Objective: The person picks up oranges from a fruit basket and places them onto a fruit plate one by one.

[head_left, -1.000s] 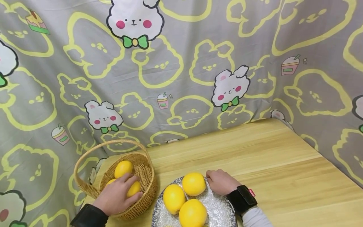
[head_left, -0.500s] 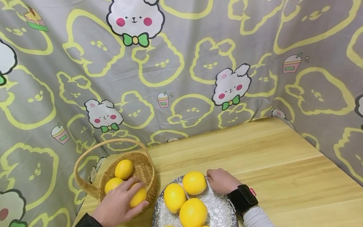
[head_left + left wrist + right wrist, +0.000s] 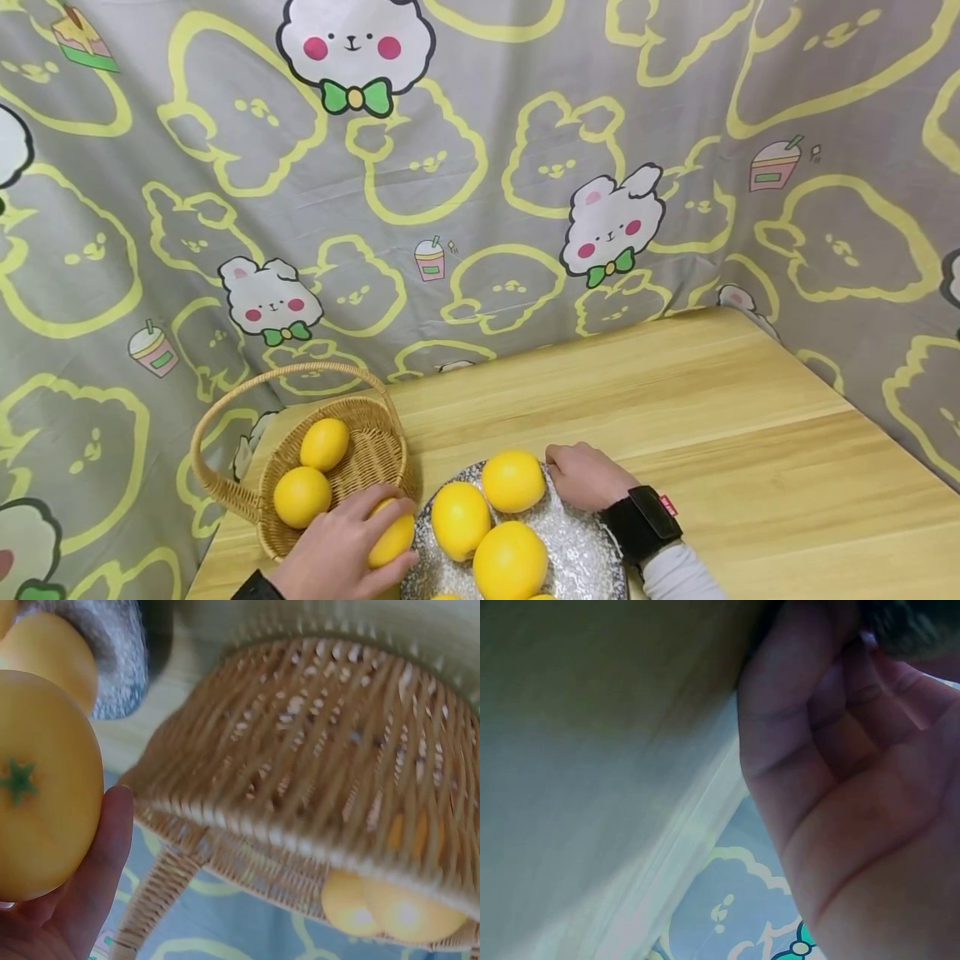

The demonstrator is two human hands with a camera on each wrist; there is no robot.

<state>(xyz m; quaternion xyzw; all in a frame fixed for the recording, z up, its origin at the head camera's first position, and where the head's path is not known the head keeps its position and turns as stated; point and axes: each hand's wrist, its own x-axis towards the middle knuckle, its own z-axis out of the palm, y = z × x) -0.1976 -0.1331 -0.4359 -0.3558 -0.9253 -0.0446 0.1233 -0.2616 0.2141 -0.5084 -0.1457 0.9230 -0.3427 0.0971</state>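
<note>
My left hand (image 3: 348, 546) grips an orange (image 3: 393, 537), its fingers curled over the top and the thumb along the near side. It is between the wicker basket (image 3: 371, 450) and the speckled plate (image 3: 581, 546). A green star-shaped stem mark shows on the held orange (image 3: 30, 795) in the left wrist view. Two more oranges (image 3: 302, 497) lie in the basket. Several oranges (image 3: 510, 562) sit on the plate, some cut off by the lower frame edge. With curled fingers, my right hand (image 3: 588, 477) holds the plate's far right rim; the dark rim (image 3: 915, 630) shows by its fingers.
The basket's tall arched handle (image 3: 292, 372) rises on its left and back. A patterned grey curtain (image 3: 480, 167) hangs behind the wooden table (image 3: 675, 400) and along both sides. The table's right edge slants toward the lower right.
My left hand has lifted an orange out of the basket and moved right toward the plate, uncovering the two oranges left inside. My right hand stays at the plate rim.
</note>
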